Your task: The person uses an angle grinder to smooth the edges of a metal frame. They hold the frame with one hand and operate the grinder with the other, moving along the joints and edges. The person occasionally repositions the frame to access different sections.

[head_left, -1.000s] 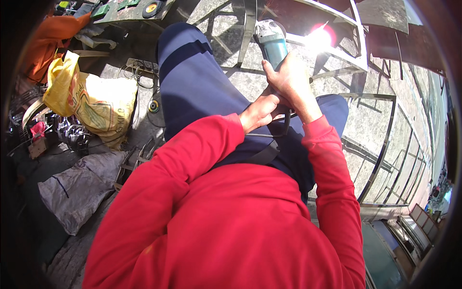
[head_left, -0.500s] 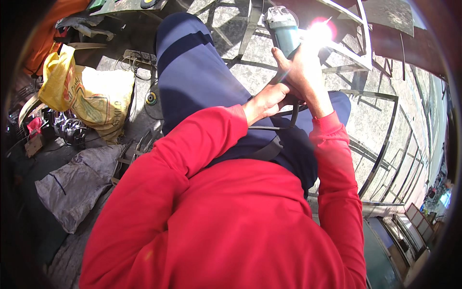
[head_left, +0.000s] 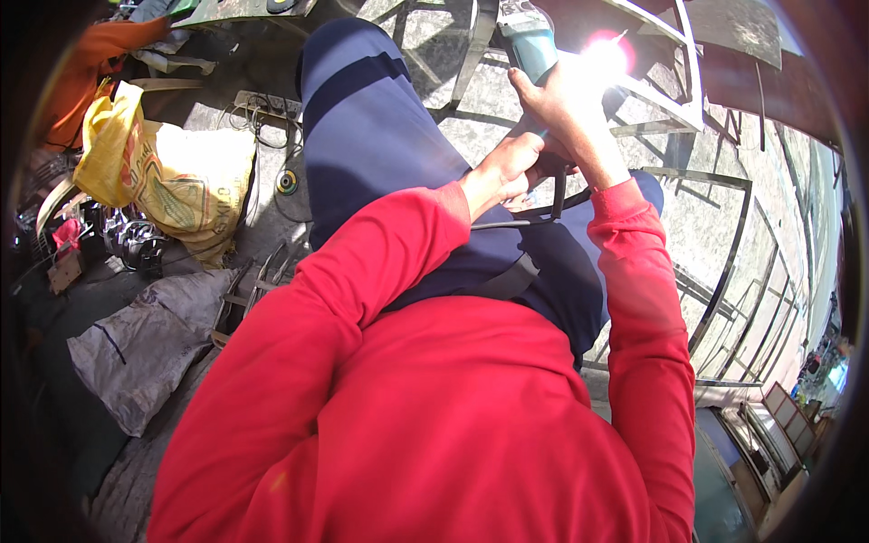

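Here my right hand point(head_left: 566, 113) wraps tight around the body of the teal angle grinder point(head_left: 528, 41), fingers curled shut on it, while my left hand point(head_left: 507, 167) closes on the black cord point(head_left: 543, 213) just behind it. The grinder sits up ahead of my knee, against the metal frame point(head_left: 688, 86) where a glare flares. It feels heavy, rigid, likely to kick, so I judge the barrel is the place to grip, well back from the disc. Yellow sack point(head_left: 181, 172) lies left.
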`<state>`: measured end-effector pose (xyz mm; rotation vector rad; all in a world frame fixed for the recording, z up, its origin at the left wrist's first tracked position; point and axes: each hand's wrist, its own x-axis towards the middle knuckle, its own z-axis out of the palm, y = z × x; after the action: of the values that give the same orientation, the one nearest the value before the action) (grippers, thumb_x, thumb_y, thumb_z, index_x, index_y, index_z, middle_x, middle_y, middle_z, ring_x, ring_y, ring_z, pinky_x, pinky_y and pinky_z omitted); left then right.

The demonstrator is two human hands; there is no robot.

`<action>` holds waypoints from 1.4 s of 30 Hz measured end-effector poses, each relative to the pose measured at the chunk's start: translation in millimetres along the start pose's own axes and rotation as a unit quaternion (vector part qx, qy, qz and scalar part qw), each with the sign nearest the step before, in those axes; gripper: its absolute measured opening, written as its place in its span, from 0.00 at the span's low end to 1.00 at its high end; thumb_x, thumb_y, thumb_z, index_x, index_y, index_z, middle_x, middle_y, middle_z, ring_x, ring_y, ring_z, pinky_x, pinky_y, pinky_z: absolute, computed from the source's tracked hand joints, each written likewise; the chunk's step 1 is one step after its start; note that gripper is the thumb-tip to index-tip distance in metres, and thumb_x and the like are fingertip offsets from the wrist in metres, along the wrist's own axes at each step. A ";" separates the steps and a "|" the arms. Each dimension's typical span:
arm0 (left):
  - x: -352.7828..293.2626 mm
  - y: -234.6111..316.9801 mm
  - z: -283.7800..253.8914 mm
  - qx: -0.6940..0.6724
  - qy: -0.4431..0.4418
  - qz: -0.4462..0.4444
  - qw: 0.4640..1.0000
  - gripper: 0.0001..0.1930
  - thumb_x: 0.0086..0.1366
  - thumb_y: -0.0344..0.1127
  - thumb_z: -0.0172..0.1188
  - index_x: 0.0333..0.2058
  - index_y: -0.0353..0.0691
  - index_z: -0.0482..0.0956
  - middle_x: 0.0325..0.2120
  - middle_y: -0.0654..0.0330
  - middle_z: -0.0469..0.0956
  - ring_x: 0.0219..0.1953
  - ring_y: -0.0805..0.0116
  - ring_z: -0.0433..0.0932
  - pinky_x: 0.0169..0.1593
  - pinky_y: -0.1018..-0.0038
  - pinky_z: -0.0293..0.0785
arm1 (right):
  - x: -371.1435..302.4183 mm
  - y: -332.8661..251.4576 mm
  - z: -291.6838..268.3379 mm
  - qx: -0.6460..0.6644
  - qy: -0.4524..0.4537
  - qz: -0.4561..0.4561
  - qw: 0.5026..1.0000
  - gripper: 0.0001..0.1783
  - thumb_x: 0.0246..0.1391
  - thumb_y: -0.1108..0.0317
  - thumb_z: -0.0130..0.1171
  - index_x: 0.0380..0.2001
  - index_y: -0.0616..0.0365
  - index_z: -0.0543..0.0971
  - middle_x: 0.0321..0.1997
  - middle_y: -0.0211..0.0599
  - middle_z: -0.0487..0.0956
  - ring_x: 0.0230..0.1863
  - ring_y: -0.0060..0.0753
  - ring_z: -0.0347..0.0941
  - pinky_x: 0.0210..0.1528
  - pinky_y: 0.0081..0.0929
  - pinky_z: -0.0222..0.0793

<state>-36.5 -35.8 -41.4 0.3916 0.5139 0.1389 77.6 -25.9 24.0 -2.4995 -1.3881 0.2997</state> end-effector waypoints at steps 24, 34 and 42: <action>-23.7 4.4 21.9 -0.046 -0.042 -0.020 0.998 0.10 0.64 0.23 0.50 0.42 0.28 0.75 0.39 0.49 0.79 0.39 0.57 0.81 0.43 0.65 0.80 | -20.7 -1.5 -15.1 -0.018 -0.022 0.045 0.999 0.44 0.51 0.39 0.61 0.44 0.81 0.72 0.41 0.68 0.76 0.43 0.62 0.76 0.46 0.45 0.73; -25.8 0.2 29.7 -0.040 -0.032 0.031 0.998 0.11 0.63 0.24 0.52 0.43 0.27 0.75 0.36 0.50 0.80 0.36 0.62 0.80 0.41 0.68 0.79 | -19.9 3.2 -25.2 0.030 -0.040 0.021 0.999 0.43 0.49 0.41 0.64 0.45 0.79 0.71 0.41 0.68 0.76 0.44 0.63 0.75 0.48 0.46 0.72; -15.3 2.2 21.2 -0.036 -0.020 0.013 0.999 0.11 0.65 0.27 0.50 0.43 0.29 0.77 0.37 0.52 0.80 0.39 0.62 0.80 0.45 0.66 0.78 | 2.1 3.2 -4.6 0.003 -0.003 -0.027 1.000 0.35 0.50 0.41 0.61 0.26 0.72 0.80 0.18 0.56 0.78 0.23 0.53 0.78 0.30 0.44 0.76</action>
<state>-39.1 -44.2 -16.7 0.3303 0.4638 0.1739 82.6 -26.4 27.1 -2.4538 -1.4527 0.2993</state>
